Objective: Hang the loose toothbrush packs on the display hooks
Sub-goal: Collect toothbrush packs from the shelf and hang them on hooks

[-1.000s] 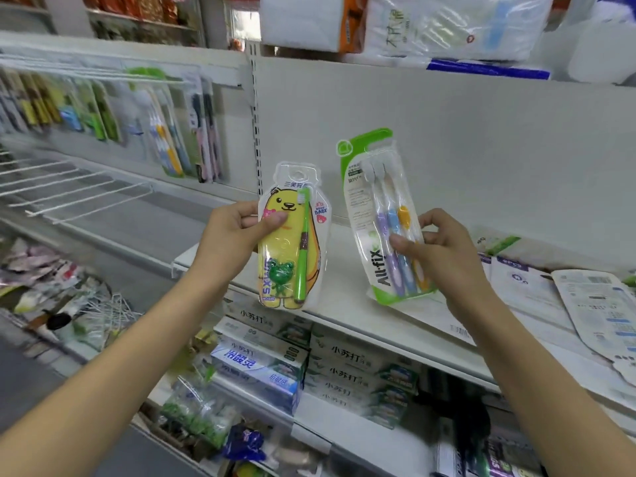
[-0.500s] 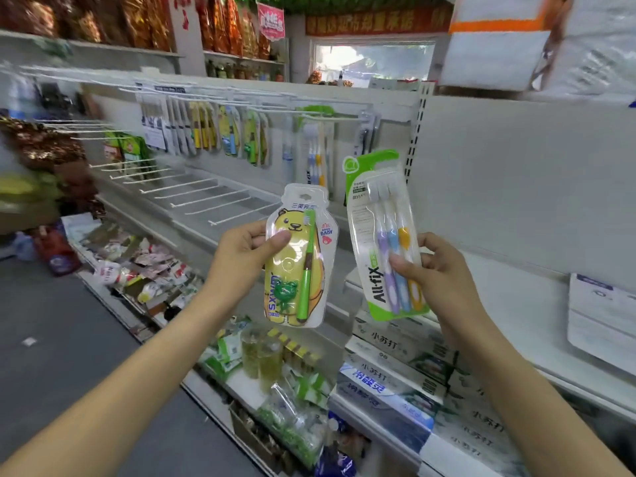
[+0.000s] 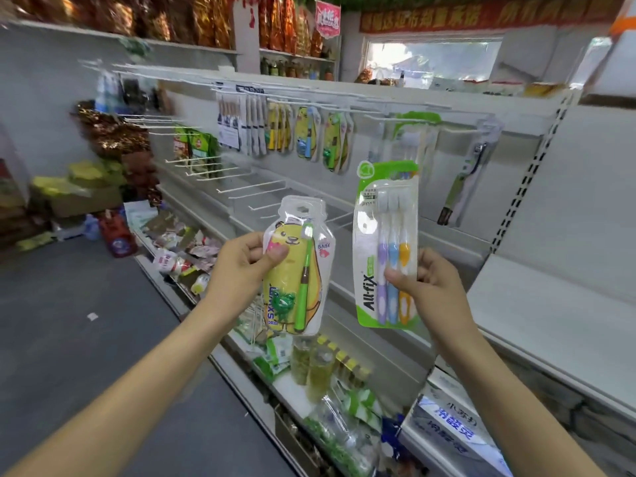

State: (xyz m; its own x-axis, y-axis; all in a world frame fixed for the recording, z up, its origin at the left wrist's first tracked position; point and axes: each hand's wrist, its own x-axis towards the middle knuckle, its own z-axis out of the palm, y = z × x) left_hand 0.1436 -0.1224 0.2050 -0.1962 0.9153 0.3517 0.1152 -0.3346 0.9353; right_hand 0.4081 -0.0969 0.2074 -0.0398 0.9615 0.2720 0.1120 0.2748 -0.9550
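The head camera looks down at two bare arms in a shop aisle. The left hand point(image 3: 241, 266) holds a yellow bear toothbrush pack point(image 3: 296, 266), with the thumb pressed on the front and the fingers curled behind it. This pack has one green brush inside and a little green frog toy. It is held upright in the air, in front of the shelves.

The right hand point(image 3: 430, 287) pinches a green and white pack of three toothbrushes point(image 3: 387, 242), thumb on the front, fingers behind. The three brushes are purple, blue and orange. This pack is also upright in the air, just beside the bear pack but not touching it.

Behind the packs, long white display hooks point(image 3: 247, 187) stick out from the back wall. Higher up, more yellow bear packs point(image 3: 306, 136) hang in a row on hooks. A dark single brush pack point(image 3: 464, 180) hangs on the right. Below, a lower shelf point(image 3: 241, 346) holds small packets and bottles. The floor point(image 3: 69, 339) is grey.
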